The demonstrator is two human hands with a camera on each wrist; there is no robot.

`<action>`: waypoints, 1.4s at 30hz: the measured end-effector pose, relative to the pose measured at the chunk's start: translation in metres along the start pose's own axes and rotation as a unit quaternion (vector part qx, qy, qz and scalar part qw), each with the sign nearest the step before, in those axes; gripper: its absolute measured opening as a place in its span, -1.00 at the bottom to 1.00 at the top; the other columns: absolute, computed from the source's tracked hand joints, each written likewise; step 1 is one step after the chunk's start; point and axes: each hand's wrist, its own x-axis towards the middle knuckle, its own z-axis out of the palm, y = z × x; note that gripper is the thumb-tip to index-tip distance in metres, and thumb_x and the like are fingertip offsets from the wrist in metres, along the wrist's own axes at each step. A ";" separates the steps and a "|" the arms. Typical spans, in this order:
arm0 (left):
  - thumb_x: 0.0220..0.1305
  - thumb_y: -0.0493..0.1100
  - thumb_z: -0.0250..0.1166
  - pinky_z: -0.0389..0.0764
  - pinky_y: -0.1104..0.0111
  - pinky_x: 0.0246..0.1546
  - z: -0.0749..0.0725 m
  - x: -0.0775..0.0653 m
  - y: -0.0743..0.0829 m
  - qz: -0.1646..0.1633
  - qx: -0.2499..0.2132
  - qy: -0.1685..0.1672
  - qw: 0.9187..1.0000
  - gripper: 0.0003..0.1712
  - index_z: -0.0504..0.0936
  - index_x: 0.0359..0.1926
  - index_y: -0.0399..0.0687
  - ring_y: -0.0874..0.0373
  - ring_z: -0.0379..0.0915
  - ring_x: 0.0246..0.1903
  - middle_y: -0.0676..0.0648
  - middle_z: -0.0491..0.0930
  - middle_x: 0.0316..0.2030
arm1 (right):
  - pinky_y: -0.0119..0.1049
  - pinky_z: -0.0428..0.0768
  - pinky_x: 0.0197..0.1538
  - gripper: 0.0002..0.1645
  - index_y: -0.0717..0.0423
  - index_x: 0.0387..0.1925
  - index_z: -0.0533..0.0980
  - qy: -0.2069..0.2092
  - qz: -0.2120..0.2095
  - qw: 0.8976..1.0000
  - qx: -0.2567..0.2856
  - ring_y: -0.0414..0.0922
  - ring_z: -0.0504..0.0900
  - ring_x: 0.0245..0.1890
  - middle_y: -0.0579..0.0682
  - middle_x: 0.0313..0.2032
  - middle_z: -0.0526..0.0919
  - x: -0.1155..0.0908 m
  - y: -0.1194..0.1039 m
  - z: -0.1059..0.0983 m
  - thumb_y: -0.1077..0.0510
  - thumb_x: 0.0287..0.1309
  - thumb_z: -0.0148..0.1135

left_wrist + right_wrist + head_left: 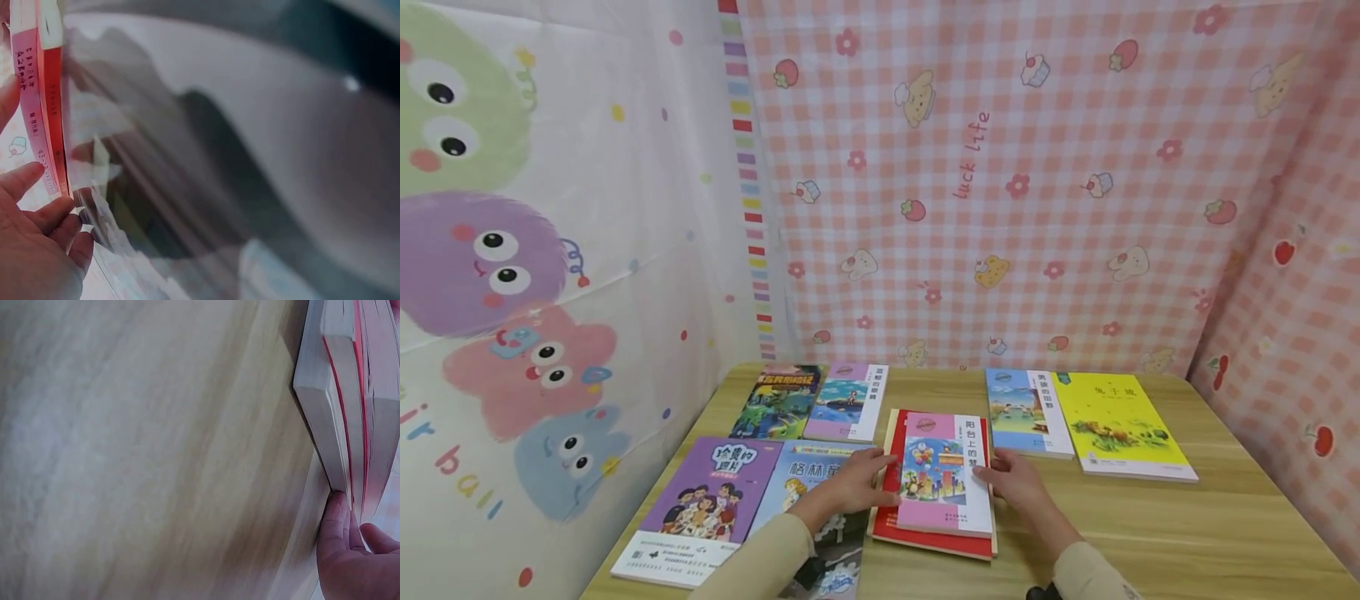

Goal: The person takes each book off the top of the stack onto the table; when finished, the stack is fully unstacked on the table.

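A small stack of books lies in front of me. On top is a pink-and-white book (934, 475) with a city and balloons on its cover, above a larger red book (891, 475), with a cream-edged book (315, 394) at the bottom. My left hand (853, 483) is at the stack's left side, its fingertips against the pink spine (34, 112) and the red spine (53, 119). On the right side my right hand (1018, 483) grips the stack's edge, thumb over the top cover and fingers low by the bottom book.
A purple book (718, 492) and a blue-grey book (797, 467) lie at left, the latter partly under my left arm. Behind them are a green book (775, 400) and a lilac book (842, 404). A blue book (1018, 408) and a yellow book (1120, 425) lie back right.
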 end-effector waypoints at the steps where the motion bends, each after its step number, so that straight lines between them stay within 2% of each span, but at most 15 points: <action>1: 0.24 0.07 0.40 0.16 -0.24 0.29 0.000 0.000 0.000 -0.001 0.001 -0.001 1.000 -0.17 0.34 0.43 -0.14 -0.29 -0.01 0.42 -0.30 0.17 0.42 | 0.03 0.55 0.12 -0.22 0.40 0.40 0.19 0.002 0.000 1.000 -0.003 0.17 0.49 0.09 0.37 0.21 0.42 0.000 0.000 0.000 0.10 0.33 0.26; 4: 0.23 0.11 0.40 0.13 -0.23 0.31 0.001 0.001 0.002 -0.008 0.006 -0.001 1.000 -0.13 0.32 0.45 -0.14 -0.28 -0.02 0.43 -0.28 0.16 0.43 | 0.01 0.55 0.11 -0.24 0.39 0.40 0.21 0.005 -0.001 1.000 -0.006 0.15 0.50 0.06 0.35 0.18 0.44 0.000 0.001 0.000 0.12 0.33 0.26; 10: 0.12 0.27 0.42 0.13 -0.14 0.35 0.008 0.008 0.009 -0.013 0.056 -0.002 0.998 0.02 0.31 0.44 -0.20 -0.23 0.07 0.39 -0.25 0.24 0.39 | 0.03 0.53 0.12 -0.29 0.46 0.37 0.21 0.016 -0.017 1.000 -0.019 0.14 0.52 0.02 0.38 0.14 0.47 -0.002 0.001 0.002 0.24 0.32 0.24; 14: 0.11 0.27 0.43 0.11 -0.12 0.36 0.008 0.009 0.008 -0.014 0.071 -0.013 0.997 0.04 0.29 0.45 -0.19 -0.20 0.05 0.40 -0.23 0.23 0.40 | 0.02 0.52 0.12 -0.30 0.47 0.36 0.22 0.019 -0.015 0.999 -0.033 0.13 0.52 -0.01 0.36 0.11 0.49 -0.003 0.001 0.002 0.31 0.29 0.24; 18: 0.12 0.20 0.46 0.12 -0.10 0.37 0.004 0.008 0.004 -0.015 0.062 -0.028 0.998 0.04 0.25 0.47 -0.18 -0.17 0.00 0.44 -0.19 0.18 0.44 | -0.04 0.57 0.02 -0.35 0.49 0.33 0.26 0.006 -0.014 0.999 -0.031 0.08 0.56 -0.09 0.33 0.03 0.55 -0.002 0.001 -0.003 0.33 0.29 0.22; 26: 0.07 0.13 0.52 0.21 -0.05 0.35 0.004 0.008 -0.001 -0.020 0.055 -0.029 0.998 0.04 0.28 0.46 -0.19 -0.12 0.03 0.44 -0.15 0.21 0.43 | -0.10 0.61 -0.09 -0.37 0.49 0.34 0.26 -0.045 0.009 0.998 -0.035 -0.02 0.62 -0.17 0.25 -0.02 0.62 -0.004 0.003 -0.021 0.34 0.30 0.17; 35: 0.06 0.11 0.53 0.21 -0.04 0.35 0.001 0.006 -0.001 -0.027 0.058 -0.033 0.997 0.03 0.30 0.45 -0.19 -0.11 0.04 0.43 -0.15 0.22 0.43 | -0.02 0.64 -0.11 -0.30 0.46 0.42 0.13 -0.101 0.048 0.992 0.055 0.05 0.65 -0.12 0.28 0.01 0.61 -0.009 0.002 -0.040 0.39 0.30 0.06; 39: 0.06 0.11 0.53 0.22 -0.05 0.35 -0.001 0.005 -0.002 -0.021 0.062 -0.032 0.997 0.03 0.29 0.45 -0.21 -0.13 0.04 0.43 -0.16 0.21 0.43 | -0.04 0.64 -0.11 -0.28 0.43 0.43 0.14 -0.104 0.052 0.990 0.075 0.04 0.67 -0.14 0.25 -0.01 0.64 -0.013 0.000 -0.045 0.39 0.28 0.08; 42: 0.06 0.10 0.53 0.21 -0.07 0.34 -0.002 0.003 -0.003 -0.013 0.063 -0.029 0.998 0.03 0.29 0.45 -0.23 -0.15 0.04 0.43 -0.19 0.21 0.43 | -0.03 0.64 -0.11 -0.25 0.43 0.45 0.07 -0.123 0.039 0.988 0.089 0.06 0.68 -0.14 0.27 0.01 0.63 -0.018 -0.001 -0.049 0.39 0.29 0.05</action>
